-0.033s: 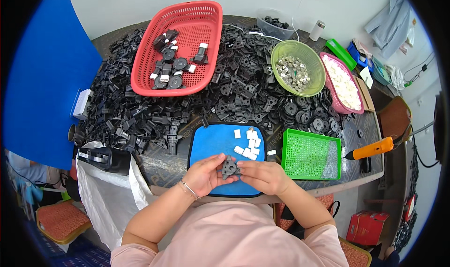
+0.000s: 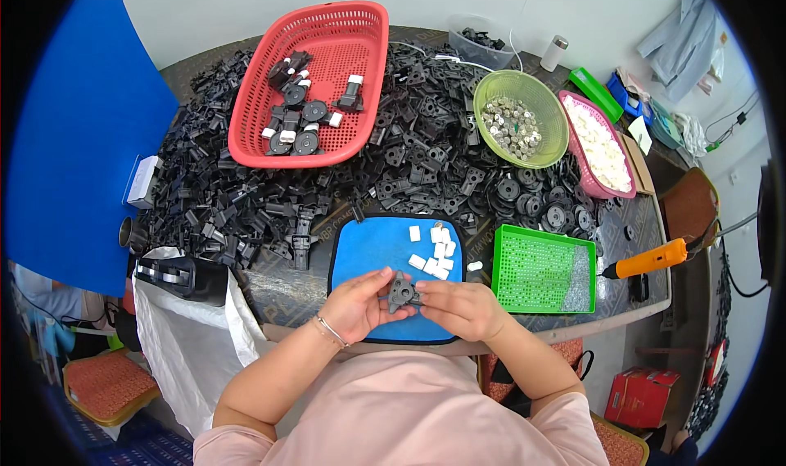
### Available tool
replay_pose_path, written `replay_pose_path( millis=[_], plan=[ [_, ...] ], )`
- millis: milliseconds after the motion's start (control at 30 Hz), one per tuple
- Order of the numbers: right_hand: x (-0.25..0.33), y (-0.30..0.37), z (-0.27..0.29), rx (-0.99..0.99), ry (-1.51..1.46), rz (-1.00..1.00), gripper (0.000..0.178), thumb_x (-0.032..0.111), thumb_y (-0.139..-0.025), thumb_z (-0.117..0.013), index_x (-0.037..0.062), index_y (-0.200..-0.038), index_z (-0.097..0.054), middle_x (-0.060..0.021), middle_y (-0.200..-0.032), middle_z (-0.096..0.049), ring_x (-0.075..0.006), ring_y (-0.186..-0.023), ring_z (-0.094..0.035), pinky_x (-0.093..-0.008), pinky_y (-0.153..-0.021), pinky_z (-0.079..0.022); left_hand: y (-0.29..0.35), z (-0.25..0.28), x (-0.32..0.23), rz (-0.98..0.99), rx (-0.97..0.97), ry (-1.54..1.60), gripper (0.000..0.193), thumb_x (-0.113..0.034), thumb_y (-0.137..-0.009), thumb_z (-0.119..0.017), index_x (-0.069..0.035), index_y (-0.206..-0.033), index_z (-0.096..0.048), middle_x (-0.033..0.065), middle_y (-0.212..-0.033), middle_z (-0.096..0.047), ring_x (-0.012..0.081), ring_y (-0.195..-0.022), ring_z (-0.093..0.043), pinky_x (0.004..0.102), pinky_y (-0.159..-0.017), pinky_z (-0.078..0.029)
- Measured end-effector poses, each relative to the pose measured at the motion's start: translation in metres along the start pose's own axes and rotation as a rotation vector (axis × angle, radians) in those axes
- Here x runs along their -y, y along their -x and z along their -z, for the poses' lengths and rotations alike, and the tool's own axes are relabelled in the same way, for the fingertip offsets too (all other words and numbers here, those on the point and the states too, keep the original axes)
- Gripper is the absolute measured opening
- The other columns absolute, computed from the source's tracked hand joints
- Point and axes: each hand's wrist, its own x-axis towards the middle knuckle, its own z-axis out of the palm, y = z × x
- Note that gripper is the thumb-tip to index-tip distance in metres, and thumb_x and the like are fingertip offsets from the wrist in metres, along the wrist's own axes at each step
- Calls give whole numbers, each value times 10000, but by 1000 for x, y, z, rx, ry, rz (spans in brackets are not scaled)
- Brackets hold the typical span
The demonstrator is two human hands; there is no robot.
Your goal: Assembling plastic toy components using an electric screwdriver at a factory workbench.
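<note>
A small black plastic part (image 2: 401,292) with holes in its face is held between my two hands, over the lower half of a blue mat (image 2: 360,245). My left hand (image 2: 358,305) grips it from the left, thumb at its upper edge and fingertips beneath. From the right, my right hand (image 2: 460,306) pinches its side with thumb and fingers; whatever else those fingertips may hold is hidden. Just beyond my hands, several white rectangular caps (image 2: 431,265) lie on the mat's right side.
Black parts (image 2: 426,114) pile across the table, with a red basket (image 2: 372,81) of assembled pieces among them. At right are a green bowl (image 2: 562,130) of small metal pieces, a pink basket (image 2: 573,138) of white pieces, a green tray (image 2: 524,309) and an orange power screwdriver (image 2: 651,260).
</note>
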Motion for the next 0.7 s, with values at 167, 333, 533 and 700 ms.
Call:
replay_pose_path(
  millis=[167,333,533,700],
  plan=[
    [2,4,-2,25,-7,-15,142,44,-676,-639,20,-815,-648,-94,-914,-627,-270,-951,-642,-313,-717,-548,2,-1,0,-4,5,33,324,-294,-952,-463,-18,-1087,-567,124,-1019,-616,276,-882,-635,366,-791,-538],
    [3,7,-2,49,-12,-32,180,34,-662,-655,23,-841,-646,-101,-925,-623,-272,-960,-637,-318,-732,-545,2,-1,3,-54,-3,-38,234,-163,-917,-533,-17,-1100,-543,106,-995,-610,243,-869,-634,336,-770,-540],
    [20,0,-10,-16,-278,-478,348,56,-696,-701,17,-1026,-597,-120,-993,-598,-268,-994,-607,-326,-768,-527,4,1,9,-169,-66,-236,238,-47,-878,-564,-18,-1110,-522,87,-973,-606,203,-852,-631,302,-746,-537],
    [25,15,-28,-161,-924,-1148,390,80,-818,-669,-31,-1159,-516,-88,-971,-626,-145,-832,-619,-272,-747,-515,5,-8,13,-226,-99,-342,236,-51,-890,-544,-15,-1122,-515,89,-987,-603,197,-857,-630,290,-737,-536]
  ],
)
